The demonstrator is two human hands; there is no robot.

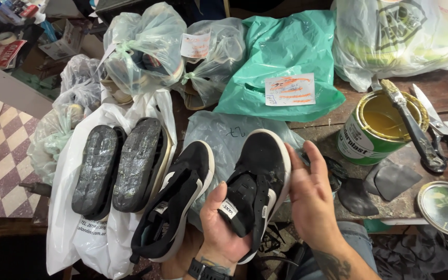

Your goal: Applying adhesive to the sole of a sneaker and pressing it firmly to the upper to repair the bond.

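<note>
Black-and-white sneaker [259,181] lies cradled from below in the left hand's [223,228] grip, toe angled up and away, while the open right hand [312,199] rests against its right edge.

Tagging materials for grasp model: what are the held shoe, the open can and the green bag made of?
Black shoe in left hand: looks like matte suede or canvas, napped and dusty, with a white rubbery sole edge. Can: metal, going by the shiny gold rim. Green bag: thin plastic film, glossy and creased.
</note>
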